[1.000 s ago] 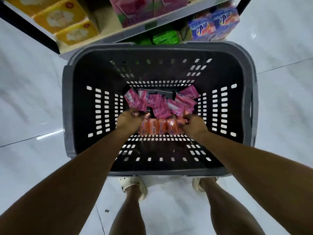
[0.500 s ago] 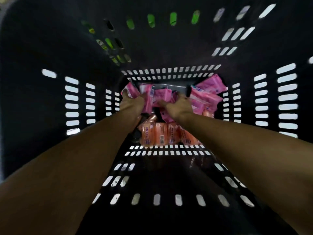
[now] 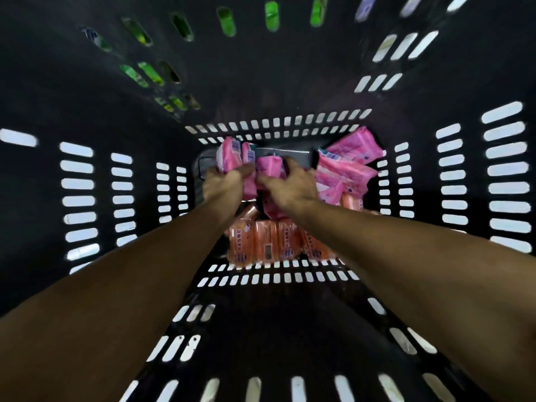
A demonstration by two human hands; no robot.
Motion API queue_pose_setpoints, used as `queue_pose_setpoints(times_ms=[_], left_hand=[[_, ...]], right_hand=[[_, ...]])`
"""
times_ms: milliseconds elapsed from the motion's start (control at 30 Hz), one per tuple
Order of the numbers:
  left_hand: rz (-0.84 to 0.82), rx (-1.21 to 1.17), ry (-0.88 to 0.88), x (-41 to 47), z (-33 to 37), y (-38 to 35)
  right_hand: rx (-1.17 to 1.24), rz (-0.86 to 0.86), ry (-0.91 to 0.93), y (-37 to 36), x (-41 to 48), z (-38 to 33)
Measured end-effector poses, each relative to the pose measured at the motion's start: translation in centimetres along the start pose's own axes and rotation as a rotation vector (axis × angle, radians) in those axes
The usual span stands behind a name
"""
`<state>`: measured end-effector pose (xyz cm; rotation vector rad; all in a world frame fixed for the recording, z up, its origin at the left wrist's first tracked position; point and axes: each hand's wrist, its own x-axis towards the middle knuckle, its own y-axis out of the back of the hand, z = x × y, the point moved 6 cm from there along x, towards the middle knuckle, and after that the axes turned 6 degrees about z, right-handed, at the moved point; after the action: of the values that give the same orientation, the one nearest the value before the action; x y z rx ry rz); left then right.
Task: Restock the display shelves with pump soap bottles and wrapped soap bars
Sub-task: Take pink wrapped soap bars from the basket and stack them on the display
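Note:
I look deep into a black slotted basket (image 3: pixel 121 117). At its bottom lie pink wrapped soap bars (image 3: pixel 352 158) on the right and a row of orange wrapped soap bars (image 3: pixel 266 242) nearer to me. My left hand (image 3: pixel 224 184) is closed around two or three pink bars (image 3: pixel 232 153), lifted slightly. My right hand (image 3: pixel 290 187) grips another pink bar (image 3: pixel 268 166) just beside them, with its fingers curled over the pile. The two hands almost touch. No pump bottles are visible.
The basket walls surround the view on every side, with white floor showing through the slots. Green packages (image 3: pixel 271 15) show through the slots of the far wall. A grey patch of basket floor (image 3: pixel 204 166) lies behind the left hand.
My head dropped into the basket from above it. Both hands moved from the orange bars up to the pink bars and closed on them; over the last half second they barely shifted.

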<state>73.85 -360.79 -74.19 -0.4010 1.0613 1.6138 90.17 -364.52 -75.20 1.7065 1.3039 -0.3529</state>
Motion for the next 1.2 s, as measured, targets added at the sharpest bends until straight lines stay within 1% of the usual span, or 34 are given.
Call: queue_pose_setpoints(times_ms=[67, 100, 233, 300, 433, 533, 633, 767, 800, 900, 1000, 1100, 1200], left_hand=[[-0.001, 0.024, -0.073, -0.8, 0.6, 0.0], [0.011, 0.038, -0.099, -1.4, 1.0, 0.0], [0.062, -0.02, -0.1, -4.4, 2.9, 0.6], [0.052, -0.065, -0.108, -6.4, 3.8, 1.0], [0.025, -0.105, -0.138, -13.5, 6.6, 3.7], [0.044, -0.145, -0.208, -20.7, 9.8, 7.3], [0.006, -0.219, -0.281, -29.0, 15.1, 11.1], [-0.027, -0.343, -0.389, -40.4, 25.9, 16.8], [-0.022, -0.361, -0.44, -43.1, 28.5, 18.0], [0.017, -0.44, -0.663, -52.1, 39.3, 23.4], [-0.028, -0.536, -0.814, -59.3, 48.1, 27.4], [-0.049, -0.653, -0.927, -65.6, 55.2, 31.2], [0.002, -0.692, -1.058, -71.2, 60.7, 34.2]], right_hand=[[0.119, -0.019, 0.0, 0.6, -0.5, -0.3], [0.142, -0.013, 0.006, 1.1, -0.9, -0.4], [0.101, 0.066, 0.043, 3.4, -3.1, -1.1], [0.089, 0.103, 0.069, 4.8, -4.9, -1.9], [0.061, 0.208, 0.113, 10.0, -11.9, -4.5], [0.088, 0.297, 0.186, 14.9, -19.0, -7.5], [0.113, 0.375, 0.296, 20.9, -26.5, -12.7], [0.152, 0.484, 0.447, 30.5, -36.7, -22.8], [0.169, 0.521, 0.489, 32.6, -38.9, -25.1], [0.221, 0.644, 0.643, 40.2, -46.1, -34.5], [0.256, 0.755, 0.831, 46.6, -52.6, -42.8], [0.291, 0.855, 0.986, 52.2, -58.5, -49.8], [0.309, 0.892, 1.115, 56.7, -62.7, -55.0]])
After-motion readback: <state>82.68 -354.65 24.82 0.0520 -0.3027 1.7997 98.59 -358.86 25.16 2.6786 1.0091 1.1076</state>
